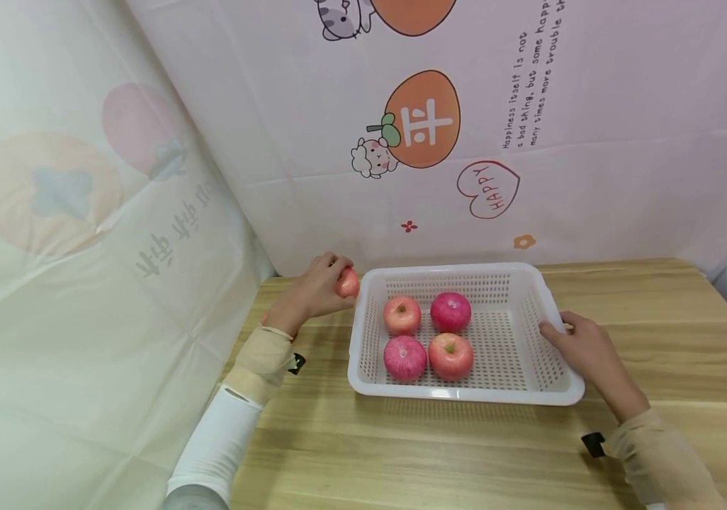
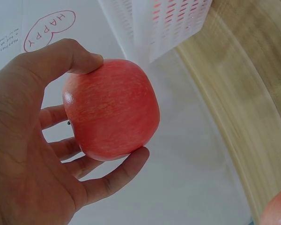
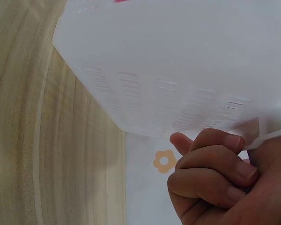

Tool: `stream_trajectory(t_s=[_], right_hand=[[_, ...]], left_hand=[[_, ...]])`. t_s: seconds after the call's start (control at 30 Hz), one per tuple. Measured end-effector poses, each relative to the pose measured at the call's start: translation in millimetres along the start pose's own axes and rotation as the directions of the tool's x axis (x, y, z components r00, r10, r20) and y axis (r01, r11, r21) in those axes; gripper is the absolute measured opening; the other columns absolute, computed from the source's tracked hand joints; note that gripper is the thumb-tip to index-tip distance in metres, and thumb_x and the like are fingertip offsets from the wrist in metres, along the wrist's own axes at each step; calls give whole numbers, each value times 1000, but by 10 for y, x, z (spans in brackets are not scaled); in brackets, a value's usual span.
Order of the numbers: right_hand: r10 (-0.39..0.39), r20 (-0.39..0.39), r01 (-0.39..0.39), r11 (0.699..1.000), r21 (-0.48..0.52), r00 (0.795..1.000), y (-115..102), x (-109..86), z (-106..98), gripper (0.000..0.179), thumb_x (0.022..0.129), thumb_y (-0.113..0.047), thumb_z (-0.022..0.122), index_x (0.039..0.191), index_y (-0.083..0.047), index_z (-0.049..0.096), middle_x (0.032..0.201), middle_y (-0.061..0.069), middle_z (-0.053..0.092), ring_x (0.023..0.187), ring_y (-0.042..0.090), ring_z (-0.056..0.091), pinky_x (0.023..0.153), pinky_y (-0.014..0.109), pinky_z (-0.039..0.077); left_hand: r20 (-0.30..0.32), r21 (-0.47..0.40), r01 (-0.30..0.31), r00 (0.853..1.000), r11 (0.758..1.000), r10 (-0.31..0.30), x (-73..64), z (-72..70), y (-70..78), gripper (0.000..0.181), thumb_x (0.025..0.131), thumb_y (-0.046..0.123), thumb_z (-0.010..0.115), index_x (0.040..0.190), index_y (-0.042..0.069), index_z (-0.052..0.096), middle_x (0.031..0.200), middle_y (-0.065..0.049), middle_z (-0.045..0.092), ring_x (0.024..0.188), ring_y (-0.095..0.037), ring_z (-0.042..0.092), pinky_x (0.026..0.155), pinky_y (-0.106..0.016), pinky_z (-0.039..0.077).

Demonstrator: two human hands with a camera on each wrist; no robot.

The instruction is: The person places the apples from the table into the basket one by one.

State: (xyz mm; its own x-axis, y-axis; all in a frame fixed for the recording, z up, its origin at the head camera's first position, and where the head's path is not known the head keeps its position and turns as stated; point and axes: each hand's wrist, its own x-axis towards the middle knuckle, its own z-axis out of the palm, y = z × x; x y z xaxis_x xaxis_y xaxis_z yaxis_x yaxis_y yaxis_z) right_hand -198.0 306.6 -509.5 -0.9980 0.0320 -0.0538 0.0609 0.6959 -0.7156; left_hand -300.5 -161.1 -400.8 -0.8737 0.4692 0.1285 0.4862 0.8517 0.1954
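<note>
A red apple (image 2: 112, 110) is held between the thumb and fingers of my left hand (image 1: 322, 289), just outside the left end of a white plastic basket (image 1: 465, 397). My right hand (image 1: 587, 347) grips the basket's right rim, with the thumb over the edge; in the right wrist view the other fingers (image 3: 210, 171) are curled outside the wall. Inside the basket, toward its left, sit a pale red apple (image 1: 402, 316), two deep pink apples (image 1: 450, 312) (image 1: 404, 359) and a red-yellow apple (image 1: 451, 357). Another apple (image 2: 277, 211) shows partly at the left wrist view's corner.
Under the basket is a wooden table (image 1: 402, 453). A white printed cloth (image 1: 312, 212) hangs along its back edge, and another pale cloth (image 1: 115, 340) hangs at the left. The basket's perforated wall (image 2: 178, 18) stands close to the held apple.
</note>
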Motion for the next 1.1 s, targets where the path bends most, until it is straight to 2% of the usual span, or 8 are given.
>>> stream_trajectory(t_s=[0.17, 0.6, 1.1], right_hand=[[-2, -6, 2, 1000, 5, 1000, -5, -2, 4, 73, 111, -42, 49, 147, 21, 42, 123, 46, 63, 86, 33, 75, 66, 41, 62], [-6, -5, 6, 1000, 2, 1000, -28, -19, -5, 72, 111, -41, 49, 146, 21, 42, 122, 46, 63, 86, 33, 75, 66, 41, 62], [2, 2, -2, 1000, 12, 1000, -23, -11, 0, 71, 111, -41, 49, 146, 20, 43, 123, 46, 63, 86, 33, 75, 66, 41, 62]], left_hand=[[-15, 1, -26, 1000, 1000, 26, 4, 0, 21, 70, 84, 36, 79, 145, 9, 58, 142, -15, 54, 130, -34, 53, 97, -46, 57], [16, 6, -26, 1000, 1000, 26, 15, -25, 142, 70, 83, 35, 79, 146, 13, 57, 144, -12, 53, 131, -32, 51, 99, -44, 56], [1, 30, -93, 996, 995, 93, 54, -23, 236, 71, 82, 34, 80, 146, 11, 58, 140, -13, 54, 129, -33, 53, 100, -45, 55]])
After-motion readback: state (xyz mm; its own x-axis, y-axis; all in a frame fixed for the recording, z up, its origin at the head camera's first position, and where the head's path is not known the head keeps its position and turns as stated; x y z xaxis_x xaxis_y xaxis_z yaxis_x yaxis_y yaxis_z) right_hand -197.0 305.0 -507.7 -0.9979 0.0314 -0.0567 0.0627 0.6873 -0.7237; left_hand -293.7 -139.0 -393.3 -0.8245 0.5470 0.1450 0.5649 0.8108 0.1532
